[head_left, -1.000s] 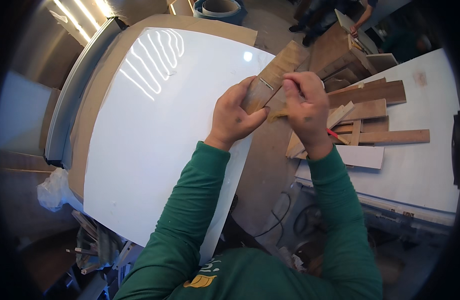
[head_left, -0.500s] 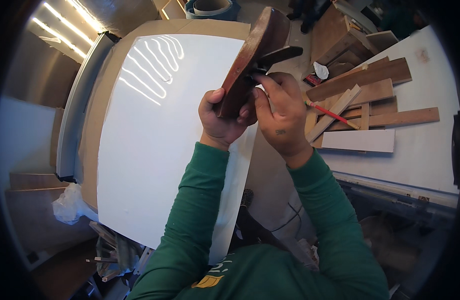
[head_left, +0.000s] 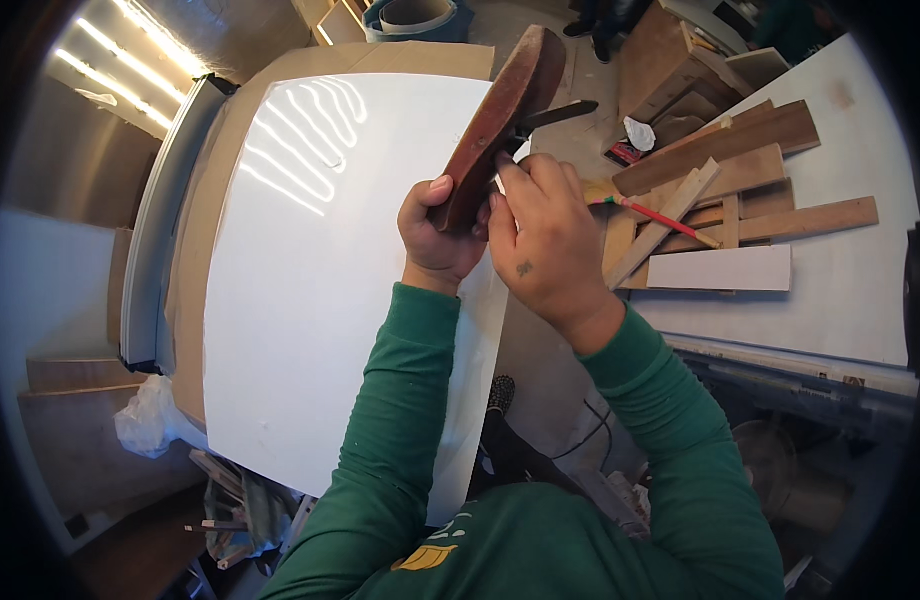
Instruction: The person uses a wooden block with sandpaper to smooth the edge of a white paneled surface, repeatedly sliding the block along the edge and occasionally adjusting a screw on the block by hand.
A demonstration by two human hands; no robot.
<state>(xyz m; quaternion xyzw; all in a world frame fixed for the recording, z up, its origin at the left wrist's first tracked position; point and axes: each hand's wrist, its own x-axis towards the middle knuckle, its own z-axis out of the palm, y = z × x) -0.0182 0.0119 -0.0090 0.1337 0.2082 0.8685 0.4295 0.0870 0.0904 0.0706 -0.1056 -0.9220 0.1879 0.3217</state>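
A reddish-brown wooden hand plane [head_left: 501, 120] is held up, tilted, above the right edge of a glossy white sheet [head_left: 300, 320]. My left hand [head_left: 435, 238] is closed round its lower end, the thumb lying along the near side. From the plane's body a dark flat blade [head_left: 562, 113] sticks out to the right. My right hand [head_left: 546, 232] is against the plane just below that blade, its fingers bent and the index finger reaching in where the blade meets the wood. Its fingertips are partly hidden there.
Brown cardboard [head_left: 195, 215] lies under the sheet. On a white table at right are several wooden boards [head_left: 740, 170], a paintbrush with a red handle [head_left: 670, 219] and a white block [head_left: 720, 268]. A blue tub [head_left: 417, 20] and another person's feet [head_left: 590, 35] are at the far side.
My right hand has shifted a little left and down, closer to the plane's body. The plane has dipped slightly, and the blade still sticks out. My left hand keeps its grip.
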